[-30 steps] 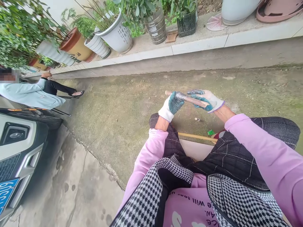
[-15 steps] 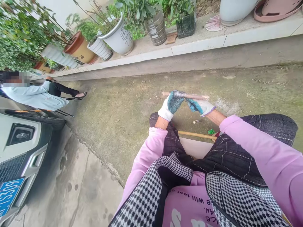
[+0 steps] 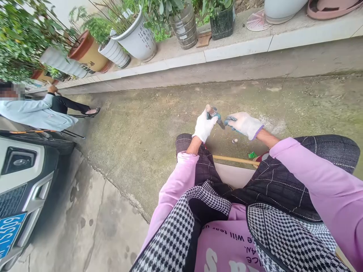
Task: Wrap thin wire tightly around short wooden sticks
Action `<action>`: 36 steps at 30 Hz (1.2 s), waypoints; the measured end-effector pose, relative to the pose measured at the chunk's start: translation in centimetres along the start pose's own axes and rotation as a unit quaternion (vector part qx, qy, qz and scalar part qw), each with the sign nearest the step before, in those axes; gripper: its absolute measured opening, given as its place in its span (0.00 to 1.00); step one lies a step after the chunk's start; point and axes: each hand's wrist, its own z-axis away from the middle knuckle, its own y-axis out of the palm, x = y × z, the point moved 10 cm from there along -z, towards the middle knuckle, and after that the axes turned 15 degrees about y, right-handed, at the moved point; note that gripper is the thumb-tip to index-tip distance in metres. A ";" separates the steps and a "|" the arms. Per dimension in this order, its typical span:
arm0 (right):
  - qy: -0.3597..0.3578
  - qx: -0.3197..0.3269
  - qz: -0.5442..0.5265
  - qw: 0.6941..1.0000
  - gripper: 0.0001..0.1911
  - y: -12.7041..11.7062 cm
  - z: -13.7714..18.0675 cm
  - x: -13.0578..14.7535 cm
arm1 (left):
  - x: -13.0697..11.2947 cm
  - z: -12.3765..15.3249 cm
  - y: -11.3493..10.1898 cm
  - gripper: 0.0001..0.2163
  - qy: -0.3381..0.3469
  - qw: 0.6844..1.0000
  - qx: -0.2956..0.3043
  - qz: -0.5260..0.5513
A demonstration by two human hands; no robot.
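My left hand (image 3: 204, 124), in a white and teal work glove, is closed round a wooden stick (image 3: 208, 108) with thin silvery wire wound about its middle. The stick is tilted, one end showing above the hand and the other pointing down to the right. Just right of it is my right hand (image 3: 244, 124), gloved the same way, its fingertips pinched together close to the stick. Whatever those fingers hold is too small to make out.
A small wooden piece (image 3: 235, 141) and a green scrap (image 3: 252, 155) lie on the ground by my knees, near a yellowish wooden bar (image 3: 236, 159). Potted plants (image 3: 138, 37) line a ledge (image 3: 227, 51). At left, a person (image 3: 36, 111) sits beside a parked car (image 3: 25, 170).
My left hand has turned the stick from nearly level to steeply tilted. My right hand has shifted slightly right, away from the stick, and rolled so its back faces up.
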 end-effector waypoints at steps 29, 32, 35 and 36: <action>0.099 0.029 -0.109 0.989 0.06 -5.4 -2.0 -2.4 | -6.4 1.0 2.4 0.22 0.097 0.931 0.264 -0.233; 0.067 0.008 -0.051 0.996 0.08 -6.5 -3.0 -1.6 | -5.6 1.2 4.5 0.14 0.120 0.842 0.360 -0.383; 0.033 -0.009 0.014 0.999 0.16 -6.5 -4.1 -0.1 | -4.2 -1.1 5.4 0.11 0.078 0.854 0.332 -0.393; 0.028 -0.015 0.010 0.999 0.16 -6.5 -4.5 0.3 | -3.8 -2.2 5.5 0.09 0.061 0.882 0.302 -0.357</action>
